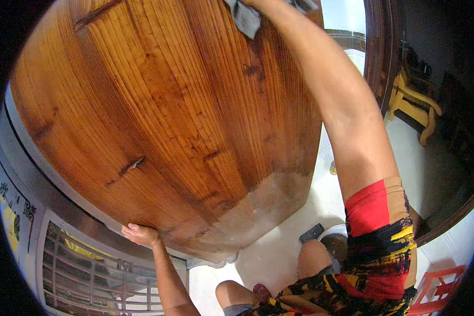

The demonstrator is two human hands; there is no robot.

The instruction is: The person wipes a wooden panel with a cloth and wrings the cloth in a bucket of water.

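Observation:
A large varnished wooden panel (173, 118), with dark knots and grain, fills the middle of the view. Its lower right corner looks dull and whitish, while the rest is glossy. At the top edge my right hand (256, 3), partly cut off by the frame, is on a grey cloth (247, 19) that lies against the panel. My left hand (141, 234) rests at the panel's lower left edge, fingers together against it, holding no tool. Below the panel, a piece of pale cloth or plastic (217, 261) shows under its bottom edge.
A bucket (333, 243) with murky water stands by my knee, beside a dark flat object (311, 233). A red plastic stool (438, 290) is at lower right. Beyond a dark doorway stands a yellow wooden chair (414, 104). A barred window (98, 272) is at lower left.

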